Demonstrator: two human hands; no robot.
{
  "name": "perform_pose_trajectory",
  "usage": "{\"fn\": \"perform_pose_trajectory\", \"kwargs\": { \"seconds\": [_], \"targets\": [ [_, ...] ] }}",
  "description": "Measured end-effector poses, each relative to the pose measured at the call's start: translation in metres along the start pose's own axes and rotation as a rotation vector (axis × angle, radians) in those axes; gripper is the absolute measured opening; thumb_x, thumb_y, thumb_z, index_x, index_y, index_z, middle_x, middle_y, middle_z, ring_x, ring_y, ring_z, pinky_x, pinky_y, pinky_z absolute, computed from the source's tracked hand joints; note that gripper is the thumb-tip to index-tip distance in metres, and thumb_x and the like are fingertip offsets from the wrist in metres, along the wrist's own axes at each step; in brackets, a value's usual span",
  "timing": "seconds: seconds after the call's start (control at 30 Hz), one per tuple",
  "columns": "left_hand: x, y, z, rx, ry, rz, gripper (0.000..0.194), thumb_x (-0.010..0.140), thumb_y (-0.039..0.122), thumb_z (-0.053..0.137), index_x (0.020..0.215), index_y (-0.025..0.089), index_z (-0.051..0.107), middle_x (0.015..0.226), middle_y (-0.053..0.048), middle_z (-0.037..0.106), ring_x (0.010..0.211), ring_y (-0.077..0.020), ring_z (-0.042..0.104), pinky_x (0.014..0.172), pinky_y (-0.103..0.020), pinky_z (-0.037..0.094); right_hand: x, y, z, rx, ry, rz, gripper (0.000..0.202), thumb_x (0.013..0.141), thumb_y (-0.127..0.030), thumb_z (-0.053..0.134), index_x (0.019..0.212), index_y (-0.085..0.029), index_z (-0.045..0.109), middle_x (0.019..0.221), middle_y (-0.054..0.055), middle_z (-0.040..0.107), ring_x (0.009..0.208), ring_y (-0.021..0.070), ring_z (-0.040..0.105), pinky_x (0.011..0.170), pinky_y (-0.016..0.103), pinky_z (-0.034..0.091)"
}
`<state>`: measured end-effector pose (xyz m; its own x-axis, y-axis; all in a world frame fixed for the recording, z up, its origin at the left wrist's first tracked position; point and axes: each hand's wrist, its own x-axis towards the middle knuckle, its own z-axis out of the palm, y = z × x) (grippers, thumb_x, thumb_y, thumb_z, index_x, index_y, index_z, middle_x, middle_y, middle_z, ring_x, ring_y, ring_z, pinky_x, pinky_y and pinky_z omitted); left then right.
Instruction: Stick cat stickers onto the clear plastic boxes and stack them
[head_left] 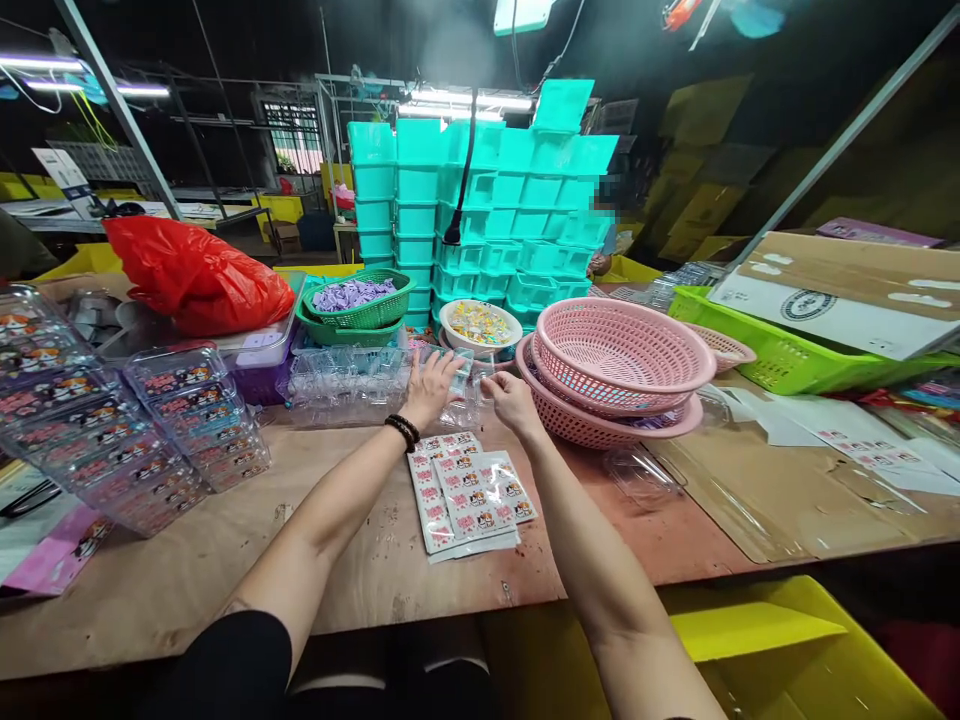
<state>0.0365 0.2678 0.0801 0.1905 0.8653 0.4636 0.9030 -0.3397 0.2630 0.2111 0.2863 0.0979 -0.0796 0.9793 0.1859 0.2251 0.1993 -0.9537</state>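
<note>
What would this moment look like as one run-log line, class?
left hand: on clear plastic boxes | right hand: holding small clear box | sticker sheets: on table | pink baskets: right

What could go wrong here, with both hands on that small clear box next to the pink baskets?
The clear box is gripped only at fingertips of the left hand and right hand, so it might slip. The right forearm lies close to the pink baskets and could nudge them. The sticker sheets under the wrists could be brushed aside.
</note>
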Motion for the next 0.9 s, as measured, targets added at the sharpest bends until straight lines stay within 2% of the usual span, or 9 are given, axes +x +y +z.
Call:
{"fn": "perform_pose_trajectory", "kwargs": {
  "seconds": [0.13,0.23,0.37,0.53,0.6,0.67,0.77,0.83,0.9],
  "targets": [
    [0.001,0.001,-0.006,-0.014,0.008,-0.006,0.073,0.08,0.025,0.075,0.147,0.027,0.046,0.158,-0.012,0.041,0.151,-0.0351,0.026,0.123,-0.063,-0.005,-0.014,-0.01,-0.02,0.107,0.041,0.034,0.039,0.076,-0.059,0.063,0.066,-0.025,0.046,0.064,0.001,0.054,0.07,0.0205,0.054,0.073,0.035,0.048],
    [-0.016,0.006,-0.017,-0.157,0.093,-0.007,0.067,0.087,0.027,0.066,0.15,0.022,0.043,0.163,-0.013,0.031,0.154,-0.0332,0.018,0.125,-0.058,-0.001,-0.041,-0.016,-0.03,0.219,-0.082,0.127,0.042,0.079,-0.063,0.058,0.069,-0.026,0.042,0.059,-0.002,0.046,0.058,0.0187,0.05,0.068,0.039,0.053],
    [-0.08,0.006,-0.032,-0.729,0.127,0.027,0.054,0.1,0.034,0.039,0.152,0.022,0.037,0.156,-0.012,0.045,0.142,-0.0272,0.046,0.12,-0.048,0.032,-0.082,-0.017,-0.015,0.45,-0.489,0.43,0.04,0.081,-0.058,0.063,0.072,-0.025,0.043,0.059,-0.006,0.039,0.05,0.0125,0.041,0.075,0.045,0.057],
    [-0.16,-0.01,-0.038,-0.759,0.029,0.08,0.076,0.072,0.039,0.081,0.14,0.023,0.052,0.141,-0.014,0.057,0.132,-0.03,0.054,0.116,-0.047,0.04,-0.098,-0.012,0.034,0.33,-0.665,0.528,0.043,0.074,-0.06,0.071,0.073,-0.021,0.052,0.06,-0.005,0.049,0.05,0.0127,0.048,0.07,0.046,0.059],
    [-0.176,-0.018,-0.038,-0.795,0.043,-0.055,0.071,0.072,0.036,0.082,0.135,0.023,0.054,0.134,-0.013,0.061,0.127,-0.0281,0.058,0.113,-0.047,0.043,-0.086,-0.011,0.044,0.24,-0.592,0.473,0.042,0.072,-0.058,0.074,0.076,-0.02,0.057,0.065,0.001,0.059,0.058,0.0175,0.058,0.07,0.045,0.058],
    [-0.184,-0.024,-0.037,-0.91,0.098,-0.251,0.075,0.069,0.036,0.084,0.136,0.022,0.052,0.133,-0.014,0.061,0.125,-0.0278,0.059,0.111,-0.048,0.046,-0.061,-0.011,0.045,0.138,-0.412,0.36,0.043,0.074,-0.059,0.071,0.086,-0.019,0.062,0.079,0.006,0.067,0.076,0.0231,0.065,0.076,0.043,0.057],
    [-0.188,-0.029,-0.038,-1.061,0.191,-0.476,0.085,0.063,0.036,0.087,0.137,0.021,0.048,0.131,-0.015,0.062,0.124,-0.0279,0.06,0.109,-0.05,0.046,-0.01,-0.016,0.035,0.076,-0.186,0.213,0.057,0.077,-0.061,0.066,0.113,-0.017,0.061,0.113,0.014,0.067,0.111,0.0292,0.062,0.094,0.042,0.052],
    [-0.187,-0.032,-0.04,-1.144,0.216,-0.556,0.083,0.059,0.034,0.09,0.131,0.021,0.052,0.129,-0.013,0.062,0.124,-0.0275,0.059,0.111,-0.05,0.044,0.022,-0.018,0.027,0.016,-0.136,0.118,0.078,0.063,-0.053,0.081,0.127,-0.016,0.056,0.132,0.018,0.059,0.123,0.0317,0.056,0.102,0.043,0.048],
    [-0.186,-0.035,-0.042,-1.271,0.186,-0.624,0.08,0.055,0.031,0.092,0.126,0.021,0.055,0.126,-0.012,0.062,0.123,-0.0266,0.059,0.112,-0.049,0.042,0.045,-0.019,0.021,-0.088,-0.199,0.007,0.098,0.048,-0.04,0.091,0.134,-0.016,0.052,0.14,0.02,0.052,0.125,0.0348,0.055,0.104,0.046,0.048]
  ]
}}
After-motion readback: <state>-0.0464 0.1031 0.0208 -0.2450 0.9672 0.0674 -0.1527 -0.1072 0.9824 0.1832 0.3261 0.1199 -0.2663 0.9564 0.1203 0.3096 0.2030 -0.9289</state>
